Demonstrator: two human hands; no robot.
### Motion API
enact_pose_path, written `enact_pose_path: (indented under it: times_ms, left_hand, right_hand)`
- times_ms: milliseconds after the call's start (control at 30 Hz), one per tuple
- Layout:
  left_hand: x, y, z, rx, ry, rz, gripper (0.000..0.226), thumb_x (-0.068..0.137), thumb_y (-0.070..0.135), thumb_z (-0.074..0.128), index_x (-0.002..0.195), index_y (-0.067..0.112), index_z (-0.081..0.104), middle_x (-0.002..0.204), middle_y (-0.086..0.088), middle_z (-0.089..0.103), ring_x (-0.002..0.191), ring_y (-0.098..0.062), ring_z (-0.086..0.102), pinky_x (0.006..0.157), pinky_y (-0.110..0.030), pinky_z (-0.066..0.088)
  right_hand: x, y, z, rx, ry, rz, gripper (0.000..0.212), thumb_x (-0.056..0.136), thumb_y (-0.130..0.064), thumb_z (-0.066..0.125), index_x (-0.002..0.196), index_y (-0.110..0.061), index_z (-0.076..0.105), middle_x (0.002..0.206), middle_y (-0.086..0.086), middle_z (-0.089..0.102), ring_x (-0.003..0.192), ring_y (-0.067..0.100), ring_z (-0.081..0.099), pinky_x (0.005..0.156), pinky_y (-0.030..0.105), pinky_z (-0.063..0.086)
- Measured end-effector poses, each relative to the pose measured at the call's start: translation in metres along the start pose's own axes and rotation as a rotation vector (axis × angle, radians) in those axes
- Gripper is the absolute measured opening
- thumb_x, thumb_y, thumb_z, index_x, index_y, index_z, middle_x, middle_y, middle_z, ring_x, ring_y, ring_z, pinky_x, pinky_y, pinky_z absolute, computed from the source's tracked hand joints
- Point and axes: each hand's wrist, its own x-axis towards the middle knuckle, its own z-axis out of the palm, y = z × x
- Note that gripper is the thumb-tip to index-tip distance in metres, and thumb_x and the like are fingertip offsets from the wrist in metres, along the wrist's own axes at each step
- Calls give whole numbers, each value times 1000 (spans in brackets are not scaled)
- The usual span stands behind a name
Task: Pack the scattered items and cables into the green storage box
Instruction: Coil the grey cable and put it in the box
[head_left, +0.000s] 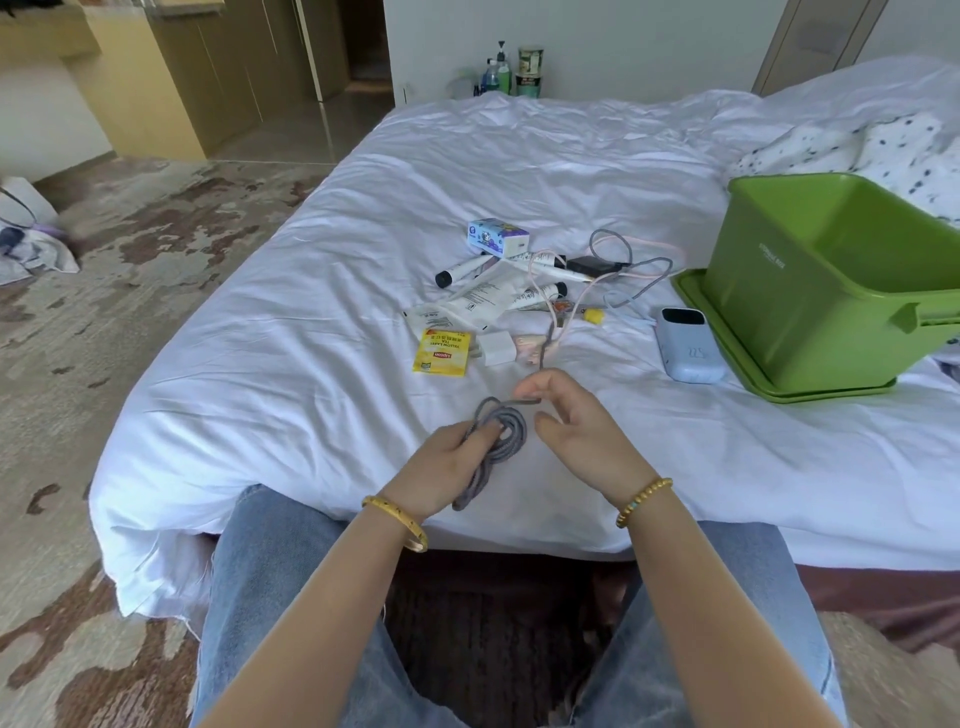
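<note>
The left hand (441, 462) grips a coil of grey cable (498, 431), fingers curled round the loops, while the right hand (576, 431) pinches the free run of the same cable just beyond the coil, guiding it round. The likeliest trouble lies ahead of the right hand: the loose end of the cable runs forward into the heap of scattered items (519, 291), where it seems to cross a pink cable (561, 306), so a firm pull could drag the heap along or knot the two cords. The coil itself could spring open if the left hand's grip slackens, since the braided sheath looks stiff and rounded rather than limp. Further out to the right of the right hand stands the green storage box (831, 280), hard glossy plastic with sloping walls, apparently empty, seated on what looks like its own lid. A smooth pale blue power bank (688, 343) lies just beside it. The bed (311, 364) beneath is soft, rumpled white cloth, so small things may sink into folds.
</note>
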Motion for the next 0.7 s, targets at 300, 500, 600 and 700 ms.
enact_pose_path:
  times_ms: [300,500,600,700]
  left_hand:
    - [-1,3,-1,-132,-49,19,42,92,54,38,66,31,62,57,13,62,71,-13,64,56,-20,42]
    - [6,-4,-9,-165,196,-14,44,91,56,38,72,24,60,67,2,60,68,-22,55,67,-34,40]
    - [8,2,-11,-221,128,10,58,83,64,38,79,11,63,61,4,58,60,-17,50,62,-35,37]
    - [7,5,-13,-306,11,26,56,85,61,39,83,11,64,58,6,58,54,-13,48,50,-28,37]
  right_hand:
    - [20,31,0,-382,114,164,16,93,-12,49,104,-9,60,112,11,60,106,26,55,80,20,37]
    - [8,-14,0,-396,501,-177,13,87,-20,61,88,-10,69,72,3,68,69,23,63,65,33,47]
    - [4,-40,1,-233,393,-283,7,84,-19,62,80,-23,67,52,-9,53,53,8,49,58,24,43]
    - [6,-48,-7,-43,185,-233,31,89,-9,54,80,-37,62,51,-13,54,50,5,44,53,17,37]
